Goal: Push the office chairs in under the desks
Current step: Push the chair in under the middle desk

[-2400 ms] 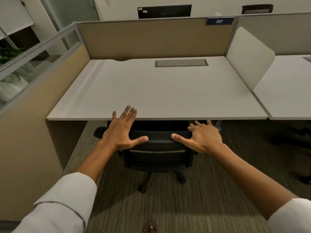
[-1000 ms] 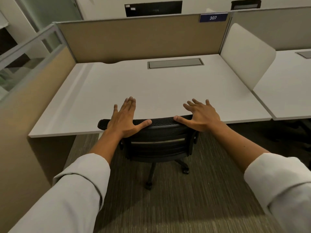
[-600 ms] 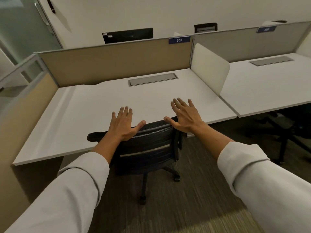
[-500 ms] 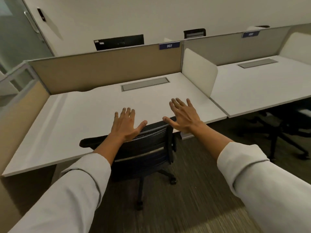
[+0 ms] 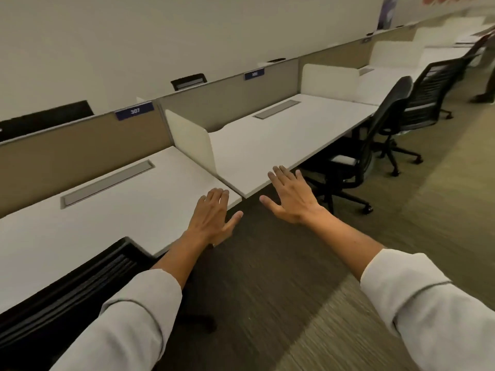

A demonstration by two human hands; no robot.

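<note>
Two hands hang in the air, touching nothing. Left hand [image 5: 213, 219]: fingers straight, close together, thumb out; it floats above the near desk [image 5: 112, 207], by its right front corner. Right hand [image 5: 290, 198]: fingers spread and straight, palm down, over the carpet [image 5: 281, 277] just off the front edge of the next desk [image 5: 270, 145]. Neither holds anything.

Near chair [image 5: 80, 279]: behind and below the left fingertips, at the lower left. Its black backrest stands against the desk's front edge, seat hidden beneath. Judged tucked in, which fits the flat, empty hands.

Next chair [image 5: 375, 145]: ahead and to the right of the right fingers, well apart. It is turned side-on; the backrest stands clear of the desk edge, seat only partly under, wheeled base out on the carpet. Likely the next one to push.

Farther chair [image 5: 431, 97]: beyond that, standing out from the desk row.

Spread right fingers point roughly toward the next chair; probably readied for its backrest. It would need squaring to the desk before sliding in, or an armrest could catch the edge.
</note>
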